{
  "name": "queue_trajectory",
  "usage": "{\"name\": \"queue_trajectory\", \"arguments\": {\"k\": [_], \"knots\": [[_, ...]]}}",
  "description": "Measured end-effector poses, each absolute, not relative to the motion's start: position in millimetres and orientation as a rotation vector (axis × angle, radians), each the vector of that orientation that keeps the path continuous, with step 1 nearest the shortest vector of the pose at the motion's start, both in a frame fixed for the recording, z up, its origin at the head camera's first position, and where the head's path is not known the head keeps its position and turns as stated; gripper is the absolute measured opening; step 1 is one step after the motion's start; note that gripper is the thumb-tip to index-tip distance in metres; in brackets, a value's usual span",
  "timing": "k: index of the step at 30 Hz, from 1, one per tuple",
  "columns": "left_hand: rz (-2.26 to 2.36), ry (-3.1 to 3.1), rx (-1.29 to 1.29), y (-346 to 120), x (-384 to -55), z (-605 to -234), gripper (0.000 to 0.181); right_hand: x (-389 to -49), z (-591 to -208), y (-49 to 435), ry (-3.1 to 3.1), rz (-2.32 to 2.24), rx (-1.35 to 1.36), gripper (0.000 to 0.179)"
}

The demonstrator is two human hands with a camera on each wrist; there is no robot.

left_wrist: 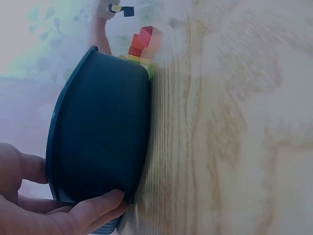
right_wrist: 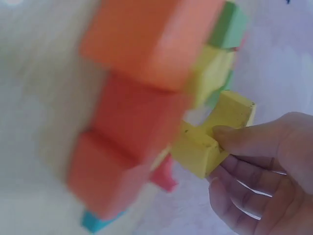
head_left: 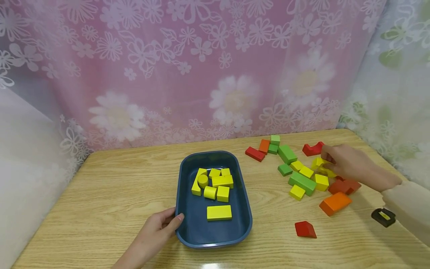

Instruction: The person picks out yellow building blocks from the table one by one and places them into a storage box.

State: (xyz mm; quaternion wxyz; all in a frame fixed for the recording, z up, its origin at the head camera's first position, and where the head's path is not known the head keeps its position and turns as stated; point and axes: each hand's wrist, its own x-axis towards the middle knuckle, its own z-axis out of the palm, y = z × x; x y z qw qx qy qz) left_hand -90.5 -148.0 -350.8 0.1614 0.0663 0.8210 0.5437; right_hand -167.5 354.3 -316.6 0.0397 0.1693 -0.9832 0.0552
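Note:
My left hand (head_left: pixel 151 231) grips the left rim of a dark blue tray (head_left: pixel 247 209), thumb over the edge; the left wrist view shows fingers against its outer wall. Inside lie several yellow blocks, among them a rectangular block (head_left: pixel 219 212), a cylinder (head_left: pixel 210 192) and an arch-cut piece (head_left: pixel 196 186). Over the pile at the right, my right hand (head_left: pixel 347 162) pinches a yellow block with a curved cut-out (right_wrist: pixel 193 147) between thumb and fingers. Close by are a yellow cube (head_left: pixel 321 182), a red arch block (head_left: pixel 312 149) and a green block (head_left: pixel 302 182).
Green, red and orange blocks lie scattered on the wooden table right of the tray, including an orange block (head_left: pixel 335 203) and a red block (head_left: pixel 305 229) nearer the front. A flowered curtain (head_left: pixel 201 74) hangs behind the table. A black band piece (head_left: pixel 383 217) is at the right sleeve.

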Motion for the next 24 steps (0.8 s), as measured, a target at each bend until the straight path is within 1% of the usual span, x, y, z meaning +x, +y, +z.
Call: {"name": "queue_trajectory", "arguments": {"k": [6, 16, 20, 24], "knots": [[1.575, 2.319, 0.2, -149, -90, -351, 0.05, -161, -298, 324, -2.948, 0.167, 0.623, 0.03], [1.564, 2.328, 0.191, -148, -90, -350, 0.05, -150, -273, 247, -2.894, 0.256, 0.79, 0.025], [1.569, 2.327, 0.185, -147, -90, -349, 0.048, -149, -267, 211, -2.865, 0.371, 0.935, 0.024], [1.569, 2.329, 0.169, -147, -90, -348, 0.048, -152, -267, 176, -2.819, 0.495, 1.174, 0.026]]}}
